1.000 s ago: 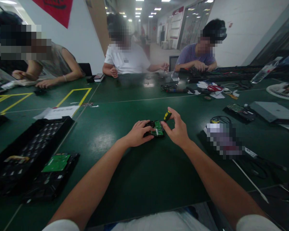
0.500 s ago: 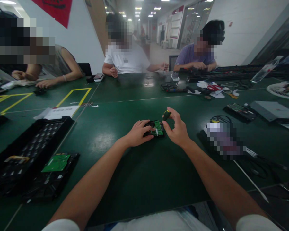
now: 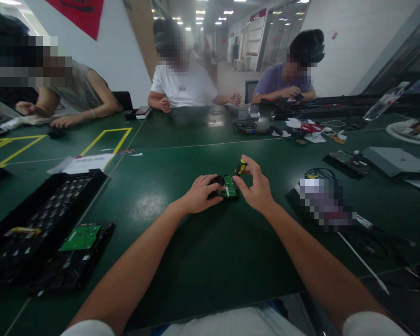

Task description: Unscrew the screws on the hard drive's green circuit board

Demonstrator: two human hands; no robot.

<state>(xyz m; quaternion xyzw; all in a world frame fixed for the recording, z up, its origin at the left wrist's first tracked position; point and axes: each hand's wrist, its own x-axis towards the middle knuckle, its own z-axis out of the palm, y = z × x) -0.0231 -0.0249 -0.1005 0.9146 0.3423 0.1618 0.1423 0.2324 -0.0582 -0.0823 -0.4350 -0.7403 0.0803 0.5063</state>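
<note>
A hard drive (image 3: 230,186) with a green circuit board facing up lies on the green tabletop in front of me. My left hand (image 3: 203,193) covers its left end, with thumb and fingers closed about the edges. My right hand (image 3: 255,184) is at the drive's right end, its fingers pinching the black-and-yellow handle of a short screwdriver (image 3: 241,167). The handle leans slightly at the drive's right edge. Its tip is too small to make out, so I cannot tell whether it touches a screw.
To the left lie a long black tray (image 3: 56,205) and another drive in a black caddy (image 3: 80,238). On the right are a blurred-out device (image 3: 325,203), a cable (image 3: 320,173), a further drive (image 3: 348,161) and a grey box (image 3: 399,161). Several people sit across the table.
The screwdriver handle has turned in my right fingers, showing more of its yellow part. My left hand and the drive stay put. Across the table, the hands of the person in purple have shifted.
</note>
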